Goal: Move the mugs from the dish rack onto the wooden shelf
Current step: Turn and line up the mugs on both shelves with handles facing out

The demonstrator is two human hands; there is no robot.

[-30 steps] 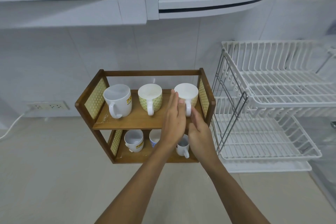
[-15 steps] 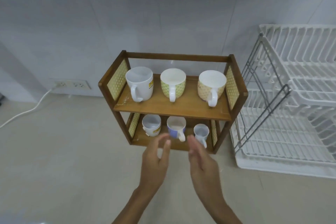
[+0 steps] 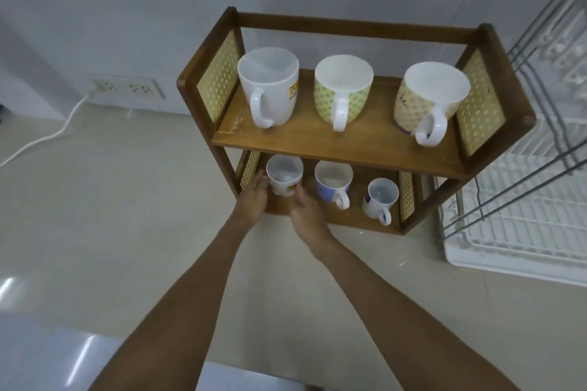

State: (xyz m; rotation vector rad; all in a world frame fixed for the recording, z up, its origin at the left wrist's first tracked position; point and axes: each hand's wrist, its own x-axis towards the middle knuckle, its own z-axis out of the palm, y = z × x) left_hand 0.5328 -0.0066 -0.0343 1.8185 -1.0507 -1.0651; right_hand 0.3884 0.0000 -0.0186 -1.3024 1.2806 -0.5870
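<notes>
The wooden shelf [image 3: 336, 143] stands on the counter against the wall. Its top board holds a big white mug [image 3: 270, 89], a green patterned mug [image 3: 341, 92] and a yellow floral mug [image 3: 422, 98]. On the bottom board stand a small white mug [image 3: 284, 173], a blue mug [image 3: 332, 182] and a little white mug [image 3: 381, 197]. My left hand [image 3: 252, 200] presses the small white mug's left side. My right hand [image 3: 306, 216] touches its right side, so it sits cupped between both. The white dish rack [image 3: 524, 206] at the right shows no mugs.
A wall socket strip [image 3: 127, 87] with a white cable [image 3: 41, 140] sits left of the shelf. The rack's grey wire frame [image 3: 540, 95] leans close to the shelf's right post. The beige counter [image 3: 127, 232] spreads in front.
My hands left the yellow floral mug on the top board, dropped down and went left to the small white mug on the bottom board. The camera came closer and tilted down.
</notes>
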